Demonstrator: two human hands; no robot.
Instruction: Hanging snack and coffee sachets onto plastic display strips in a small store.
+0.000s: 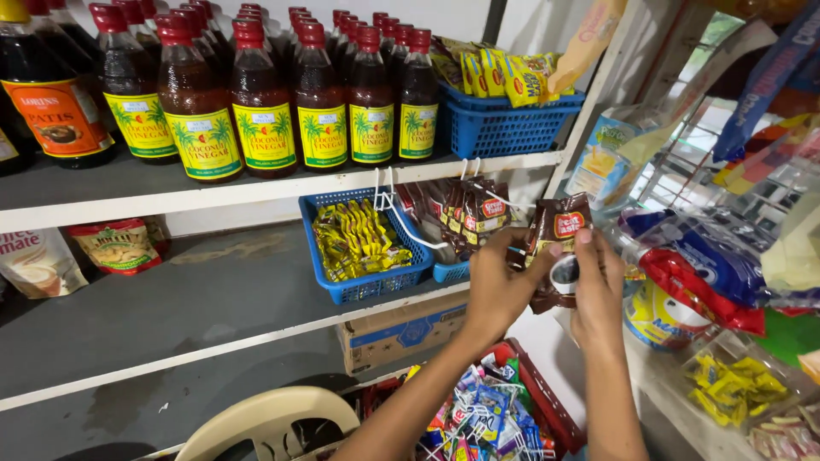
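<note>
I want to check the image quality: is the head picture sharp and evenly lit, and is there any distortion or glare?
Head view: the left hand, right hand and the brown sachet strip they hold are fairly sharp; wide-angle distortion bends the shelf edge and leans the vinegar bottles outward; small glare spots on bottle shoulders; the lower shelf lies in soft shadow; the right-edge packets look blurred.

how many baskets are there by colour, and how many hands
Blue baskets: 3, the top-shelf basket, the yellow-sachet basket and the brown-sachet basket
Red baskets: 1, the low basket
Hands: 2, left hand and right hand, both holding a strip of brown sachets
Total: 6
</note>
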